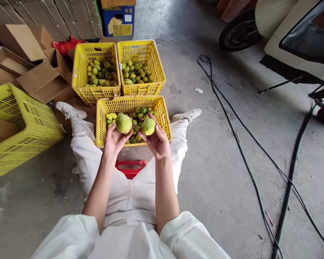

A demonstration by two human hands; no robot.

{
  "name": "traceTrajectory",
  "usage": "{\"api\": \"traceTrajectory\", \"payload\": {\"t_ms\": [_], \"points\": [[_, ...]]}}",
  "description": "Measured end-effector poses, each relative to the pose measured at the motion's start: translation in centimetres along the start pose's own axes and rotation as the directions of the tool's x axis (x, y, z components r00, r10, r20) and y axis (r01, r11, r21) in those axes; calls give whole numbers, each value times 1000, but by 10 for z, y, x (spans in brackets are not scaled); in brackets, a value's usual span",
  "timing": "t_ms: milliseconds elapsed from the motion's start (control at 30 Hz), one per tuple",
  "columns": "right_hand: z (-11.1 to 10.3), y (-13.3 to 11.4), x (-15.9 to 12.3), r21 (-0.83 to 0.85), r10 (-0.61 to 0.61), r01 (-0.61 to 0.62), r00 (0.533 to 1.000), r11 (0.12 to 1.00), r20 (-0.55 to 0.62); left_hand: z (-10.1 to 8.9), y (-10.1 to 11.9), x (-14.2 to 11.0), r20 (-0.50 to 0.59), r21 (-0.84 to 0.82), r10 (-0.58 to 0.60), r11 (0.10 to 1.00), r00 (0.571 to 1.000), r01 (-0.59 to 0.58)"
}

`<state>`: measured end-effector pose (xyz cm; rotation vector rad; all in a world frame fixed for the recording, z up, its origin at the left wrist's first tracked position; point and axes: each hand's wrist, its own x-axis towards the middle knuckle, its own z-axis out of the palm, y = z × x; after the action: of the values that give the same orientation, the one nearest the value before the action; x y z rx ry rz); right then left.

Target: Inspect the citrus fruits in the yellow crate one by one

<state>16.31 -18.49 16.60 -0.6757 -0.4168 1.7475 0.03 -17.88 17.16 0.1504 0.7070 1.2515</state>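
My left hand (115,137) holds a large green-yellow lemon (124,123), fingers curled beneath it. A second lemon (148,127), paler yellow-green, rests in the grip of my right hand (158,141). Both hands are raised side by side over the near edge of a yellow plastic crate (134,99), with the two lemons apart from each other. Inside that crate lie many green and yellow lemons (143,110), partly hidden by my hands. Directly behind it stand a left yellow crate (96,94) and a right yellow crate (158,77), each with lemons in the bottom.
My legs straddle the near crate, above a red plastic seat (131,169). At left are another yellow crate (29,131) holding cardboard and a heap of cardboard boxes (40,81). Black cables (241,154) cross the floor on the right, near a parked white vehicle (294,39).
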Motion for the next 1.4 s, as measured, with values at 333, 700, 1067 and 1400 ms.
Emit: {"api": "traceTrajectory", "payload": {"t_ms": [333, 700, 1067, 1400], "points": [[-3, 31, 17, 46, 204, -199, 964, 979, -170, -16, -7, 8, -119, 77, -76, 993, 990, 86], [18, -1, 1, 125, 31, -35, 999, 992, 33, -2, 5, 1, -127, 85, 64, 995, 990, -54], [7, 12, 11, 287, 132, -112, 990, 951, -49, -6, 6, 0, -82, 170, -22, 985, 996, 36], [14, -2, 3, 163, 33, -17, 995, 986, -92, 2, 5, -3, -47, 95, 27, 995, 999, -22]]}}
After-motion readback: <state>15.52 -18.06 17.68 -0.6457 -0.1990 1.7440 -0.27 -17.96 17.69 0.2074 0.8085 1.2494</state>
